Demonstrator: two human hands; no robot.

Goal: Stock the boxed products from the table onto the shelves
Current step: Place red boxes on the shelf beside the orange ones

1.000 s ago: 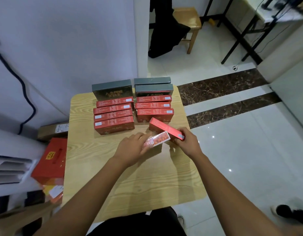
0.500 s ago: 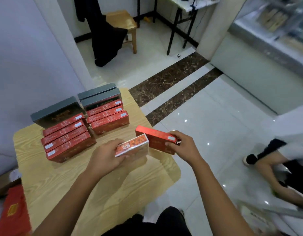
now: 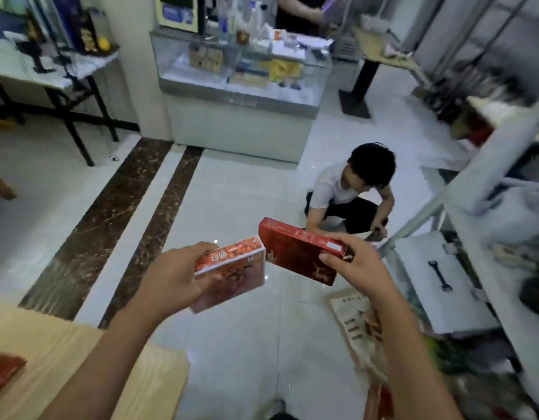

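Note:
My left hand [image 3: 171,277] grips a red box with an orange-and-white top edge [image 3: 234,271], held upright over the white floor. My right hand [image 3: 357,265] grips a second, darker red box [image 3: 295,253] by its right end, tilted, just right of the first box. The two boxes nearly touch at their upper corners. The wooden table [image 3: 80,359] is at the bottom left, with a corner of one more red box [image 3: 2,371] showing at its left edge. Metal shelves [image 3: 486,268] stand to the right, blurred.
A person [image 3: 350,192] crouches on the floor just beyond the boxes, beside the shelf frame. A glass display counter [image 3: 237,86] stands ahead, a black-legged table [image 3: 49,86] at left. A printed bag [image 3: 359,325] lies on the floor by the shelves, where a wrench [image 3: 441,277] rests.
The view has swung right, away from the table toward the shelves. Both hands carried their red boxes off the table and now hold them over the floor.

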